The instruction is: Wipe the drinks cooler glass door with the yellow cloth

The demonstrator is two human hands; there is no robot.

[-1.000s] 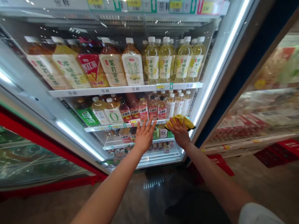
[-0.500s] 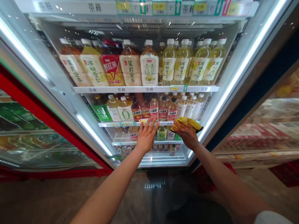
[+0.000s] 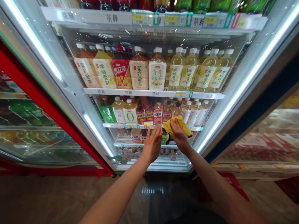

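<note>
Yellow cloth (image 3: 185,126) in half-curled right hand (image 3: 181,137), left hand (image 3: 152,145) straight-fingered

A row of bottles (image 3: 139,73) stands upright on the upper shelf, most with white caps; one among them is red-capped and red-labelled. At the left edge is a cooler (image 3: 46,105) framed in red — green bottles (image 3: 22,109) behind its glass, yellowish goods (image 3: 25,138) lower down. At the right, a case (image 3: 257,166) holds white and red packs (image 3: 252,141), blurred — beneath it, red panels (image 3: 234,185) near the brownish floor (image 3: 58,196).
</note>
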